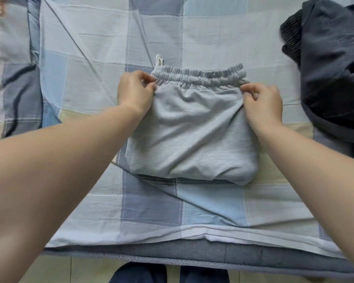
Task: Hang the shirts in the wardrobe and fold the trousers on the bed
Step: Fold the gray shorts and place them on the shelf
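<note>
At the near edge of the bed (192, 252), where the checked cover (151, 203) hangs over the mattress border, your feet stand on the floor just below, so the working surface ends close to your body. Just beyond that edge lie the grey trousers (189, 137), folded into a compact bundle with the rounded fold toward you and the elastic waistband (198, 75) on the far side. Your left hand (136, 90) pinches the left corner of the fabric just under the waistband between thumb and curled fingers; your right hand (262, 103) pinches the matching right corner in the same way. Both grips take only a small amount of cloth. If you pull one corner harder than the other, the top layer is likely to skew and the fold beneath may slide open. If you lift rather than smooth, the inner layers, which cannot be seen from here, may drop out of alignment. Keep the bundle from creeping toward you, since the rounded fold could slip off the edge. A white drawstring end (158, 59) protrudes past the left of the waistband and may snag or trail. To the far right lies a dark garment pile (331, 68), well apart from the bundle; avoid dragging the trousers into it.
</note>
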